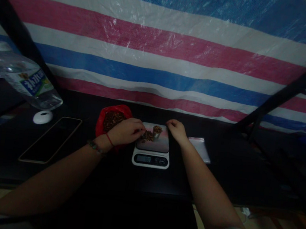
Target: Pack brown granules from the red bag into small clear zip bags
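A white digital kitchen scale (151, 158) sits on the black table in front of me. On its platform stands a small metal cup (156, 133) heaped with brown pieces like dried seeds or nuts. A loose pile of the same brown pieces (147, 136) lies left of the cup. My left hand (127, 130) reaches over the platform's left edge, fingertips pinched together at the pile; whatever they hold is too small to make out. Beside the scale's upper right corner, my right hand (178, 131) rests with its fingers curled together, and nothing shows in them.
An open red bag (101, 119) of brown pieces stands behind my left hand. Further left are a phone (50, 140), a white oval case (43, 117) and a tilted plastic bottle (29, 77). Clear plastic bags (201, 149) lie right. Striped sheeting (159, 66) hangs behind, between dark metal bars.
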